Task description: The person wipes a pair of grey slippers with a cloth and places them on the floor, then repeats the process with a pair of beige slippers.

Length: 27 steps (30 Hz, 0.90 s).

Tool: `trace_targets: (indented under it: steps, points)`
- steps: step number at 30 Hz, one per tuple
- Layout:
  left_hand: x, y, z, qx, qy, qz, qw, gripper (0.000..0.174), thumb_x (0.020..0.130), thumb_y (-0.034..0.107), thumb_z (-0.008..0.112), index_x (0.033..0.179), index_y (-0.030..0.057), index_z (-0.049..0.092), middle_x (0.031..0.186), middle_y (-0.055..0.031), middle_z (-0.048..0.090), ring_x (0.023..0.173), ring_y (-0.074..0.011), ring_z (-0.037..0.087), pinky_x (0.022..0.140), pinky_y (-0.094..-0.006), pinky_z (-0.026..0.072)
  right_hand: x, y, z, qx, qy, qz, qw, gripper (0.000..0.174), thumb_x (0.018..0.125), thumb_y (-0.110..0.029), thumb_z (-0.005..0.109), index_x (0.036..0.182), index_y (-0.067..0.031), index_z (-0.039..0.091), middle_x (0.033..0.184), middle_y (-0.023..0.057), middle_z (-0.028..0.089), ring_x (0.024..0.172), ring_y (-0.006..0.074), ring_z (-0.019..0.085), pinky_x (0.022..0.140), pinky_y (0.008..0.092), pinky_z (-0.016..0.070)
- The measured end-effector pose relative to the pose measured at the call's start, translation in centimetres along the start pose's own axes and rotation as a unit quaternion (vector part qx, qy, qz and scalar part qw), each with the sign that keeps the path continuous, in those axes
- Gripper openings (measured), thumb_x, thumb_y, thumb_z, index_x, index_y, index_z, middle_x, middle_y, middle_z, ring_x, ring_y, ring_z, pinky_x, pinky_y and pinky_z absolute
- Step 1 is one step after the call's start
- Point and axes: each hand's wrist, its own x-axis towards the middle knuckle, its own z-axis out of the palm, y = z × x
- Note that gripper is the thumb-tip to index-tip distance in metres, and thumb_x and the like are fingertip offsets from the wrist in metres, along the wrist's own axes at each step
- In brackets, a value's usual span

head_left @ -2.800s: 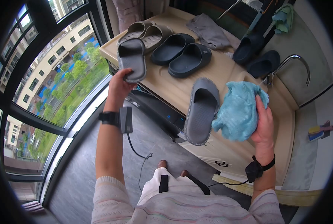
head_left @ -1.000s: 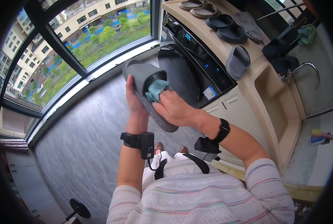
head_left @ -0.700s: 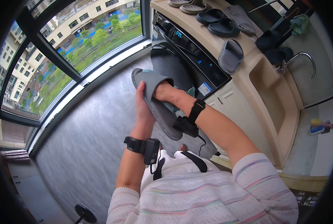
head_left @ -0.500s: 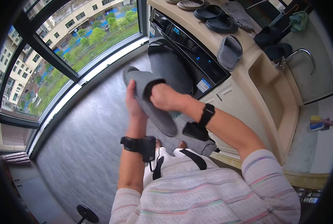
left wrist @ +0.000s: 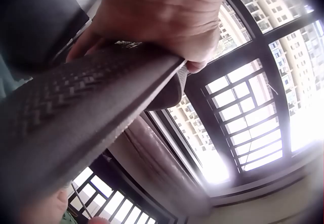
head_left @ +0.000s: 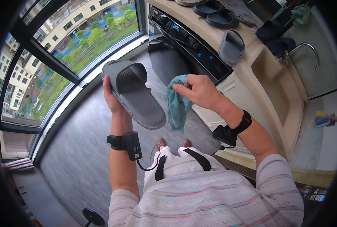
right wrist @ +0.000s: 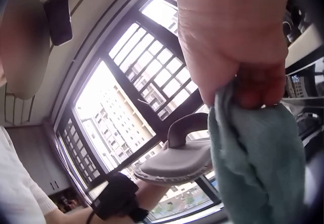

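Note:
In the head view my left hand (head_left: 115, 99) grips a grey slide slipper (head_left: 138, 101) by its side, thumb along the near edge and fingers underneath. The slipper's strap end points up and left, with its footbed facing the camera. The left wrist view shows the sole's edge (left wrist: 101, 118) close up. My right hand (head_left: 202, 91) pinches a teal cloth (head_left: 178, 109), which hangs down just right of the slipper's heel. The right wrist view shows the cloth (right wrist: 258, 163) drooping from the curled fingers, with the slipper (right wrist: 174, 161) apart from it.
A matching grey slipper (head_left: 231, 48) lies on the beige counter (head_left: 249, 64) beside the sink (head_left: 276, 98). Dark slippers (head_left: 222, 19) sit farther back. A black-fronted washing machine (head_left: 172, 60) stands under the counter. Windows (head_left: 47, 75) line the left, and a faucet (head_left: 304, 47) rises at right.
The right hand was inside the slipper's strap with the cloth; it has drawn out to the right, cloth hanging. The left hand has moved the slipper left and turned its footbed more toward the camera.

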Motion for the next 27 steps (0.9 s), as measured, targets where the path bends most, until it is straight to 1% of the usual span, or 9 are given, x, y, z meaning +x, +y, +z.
trace_targets:
  steps: [4,5,7,10,14,18,21,23,27]
  points:
    - [-0.2,-0.7,0.5,-0.025,-0.030,-0.012,0.999,0.063,0.087,0.053,0.037,0.125,0.0031,0.043,0.111,-0.0191,0.057,0.092,-0.0349,0.060,0.078,-0.0519,0.0510,0.6,0.2,2.3,0.186,-0.005,0.006,0.982,0.020,0.090,-0.020,0.057,0.095,-0.0013,0.064,0.079,-0.0020,0.064,0.068,0.0023,0.055,0.059,0.0195,0.0461]
    - [-0.2,-1.2,0.9,-0.025,-0.031,-0.011,0.999,0.063,0.087,0.053,0.037,0.125,0.0031,0.043,0.111,-0.0191,0.057,0.092,-0.0349,0.060,0.078,-0.0519,0.0510,0.5,-0.5,3.0,0.132,-0.049,0.025,0.990,0.021,0.090,-0.019,0.055,0.095,-0.0001,0.061,0.080,0.0043,0.064,0.068,0.0098,0.059,0.061,0.0244,0.0473]
    - [0.0,-3.2,2.0,-0.026,0.048,0.051,0.997,0.055,0.088,0.045,0.045,0.120,-0.0005,0.047,0.110,-0.0161,0.058,0.095,-0.0287,0.060,0.087,-0.0410,0.0481,1.1,-1.5,5.8,-0.010,0.005,-0.231,0.973,0.019,0.087,-0.015,0.052,0.094,0.0010,0.058,0.082,0.0129,0.063,0.073,0.0244,0.061,0.066,0.0324,0.0481]
    - [-1.5,-5.2,3.9,-0.023,0.039,-0.026,0.999,0.050,0.088,0.039,0.049,0.118,-0.0006,0.048,0.110,-0.0138,0.058,0.101,-0.0235,0.057,0.092,-0.0338,0.0430,4.1,0.8,7.0,-0.070,-0.030,-0.158,0.985,0.020,0.082,-0.013,0.051,0.095,0.0015,0.056,0.089,0.0196,0.060,0.083,0.0352,0.058,0.073,0.0383,0.0467]
    - [-1.8,-5.8,3.3,-0.002,0.062,-0.053,0.997,0.048,0.087,0.036,0.050,0.119,0.0006,0.048,0.111,-0.0122,0.057,0.101,-0.0223,0.056,0.091,-0.0329,0.0424,5.5,4.0,8.6,-0.045,0.028,-0.206,0.977,0.019,0.082,-0.011,0.049,0.094,0.0008,0.056,0.089,0.0185,0.061,0.083,0.0338,0.059,0.074,0.0388,0.0466]
    - [-0.7,-4.0,1.0,0.117,0.064,0.014,0.991,0.044,0.084,0.026,0.058,0.120,0.0027,0.047,0.106,-0.0089,0.056,0.095,-0.0173,0.056,0.084,-0.0302,0.0453,0.2,3.9,8.2,-0.001,-0.076,-0.056,0.996,0.017,0.086,-0.010,0.048,0.098,0.0000,0.056,0.088,0.0136,0.062,0.082,0.0240,0.060,0.073,0.0343,0.0468]
    - [0.4,-3.4,0.8,0.299,0.066,0.088,0.948,0.068,0.075,0.022,0.069,0.132,0.0023,0.038,0.106,-0.0106,0.053,0.092,-0.0178,0.056,0.080,-0.0297,0.0461,-2.0,7.0,7.6,0.328,-0.075,0.144,0.931,0.017,0.093,-0.018,0.047,0.092,-0.0043,0.057,0.088,0.0070,0.062,0.081,0.0200,0.061,0.070,0.0373,0.0472]
    - [0.5,-3.9,-0.2,0.519,0.107,0.131,0.838,0.083,0.067,0.030,0.073,0.134,0.0006,0.034,0.112,-0.0168,0.049,0.099,-0.0255,0.053,0.086,-0.0336,0.0433,-1.0,5.0,3.7,0.590,0.008,0.149,0.794,0.018,0.095,-0.016,0.044,0.101,-0.0054,0.057,0.097,0.0033,0.062,0.087,0.0153,0.060,0.077,0.0322,0.0486]
    - [-0.4,-6.1,0.5,0.692,0.134,0.138,0.696,0.092,0.058,0.035,0.073,0.131,-0.0044,0.034,0.119,-0.0220,0.045,0.112,-0.0348,0.044,0.093,-0.0380,0.0384,-0.7,-0.3,-0.3,0.612,0.007,0.040,0.790,0.022,0.096,-0.015,0.042,0.111,-0.0060,0.056,0.105,0.0053,0.061,0.096,0.0144,0.059,0.083,0.0291,0.0474]
